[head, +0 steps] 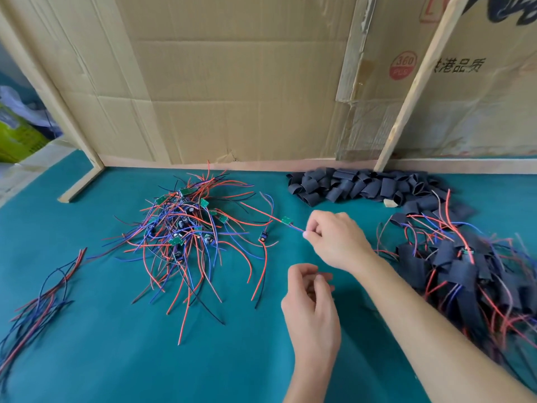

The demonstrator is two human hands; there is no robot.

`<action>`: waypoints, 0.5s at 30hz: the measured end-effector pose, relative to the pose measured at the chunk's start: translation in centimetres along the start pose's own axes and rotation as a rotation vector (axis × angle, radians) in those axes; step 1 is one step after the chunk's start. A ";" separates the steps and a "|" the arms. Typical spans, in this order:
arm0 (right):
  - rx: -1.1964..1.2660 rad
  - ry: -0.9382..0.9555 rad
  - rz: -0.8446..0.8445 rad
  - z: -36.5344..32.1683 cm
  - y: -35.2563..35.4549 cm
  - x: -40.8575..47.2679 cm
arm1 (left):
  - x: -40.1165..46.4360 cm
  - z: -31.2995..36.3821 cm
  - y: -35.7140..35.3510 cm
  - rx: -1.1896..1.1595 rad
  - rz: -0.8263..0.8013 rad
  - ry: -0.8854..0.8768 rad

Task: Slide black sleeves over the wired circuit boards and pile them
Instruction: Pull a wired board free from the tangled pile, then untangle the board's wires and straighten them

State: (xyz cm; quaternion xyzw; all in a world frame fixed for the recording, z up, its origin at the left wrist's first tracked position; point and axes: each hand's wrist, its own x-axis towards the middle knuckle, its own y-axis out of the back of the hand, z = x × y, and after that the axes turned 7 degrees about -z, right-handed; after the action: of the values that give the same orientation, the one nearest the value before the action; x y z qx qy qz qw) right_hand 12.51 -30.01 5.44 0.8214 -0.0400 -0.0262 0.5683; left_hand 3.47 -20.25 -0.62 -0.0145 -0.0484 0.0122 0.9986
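Teal tabletop (116,344): right hand (337,239) pinches the wires of a green circuit board (286,220) just left of its grip; left hand (312,303), nearer, hangs loosely curled, empty.

Soft even daylight, faint shadows, wide-angle bending and blur at edges.

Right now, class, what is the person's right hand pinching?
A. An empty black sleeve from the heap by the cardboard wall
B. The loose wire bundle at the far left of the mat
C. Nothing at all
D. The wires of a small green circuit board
D: the right hand pinches red and blue wires leading to a green circuit board, drawn clear of the tangled pile; the black sleeves lie untouched behind.
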 end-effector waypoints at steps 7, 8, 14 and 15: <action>0.231 0.165 0.039 1.1 1.5 -10.7 | 0.0 0.4 0.0 -0.115 0.033 0.002; 0.262 0.193 0.009 1.0 1.3 -11.6 | -0.1 0.4 0.1 -0.105 0.037 0.000; 0.288 0.211 -0.449 1.8 3.3 -11.0 | 0.0 0.4 0.4 -0.151 0.042 0.038; 0.259 0.211 -0.441 2.0 3.8 -10.0 | 0.1 0.4 0.4 -0.142 0.042 0.035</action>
State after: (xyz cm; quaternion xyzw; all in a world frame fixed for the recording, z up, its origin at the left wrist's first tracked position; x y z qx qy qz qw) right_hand 2.23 -32.26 8.24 0.8744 0.1963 -0.0583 0.4399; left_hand 3.51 -19.88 -0.27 -0.0866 -0.0311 0.0296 0.9953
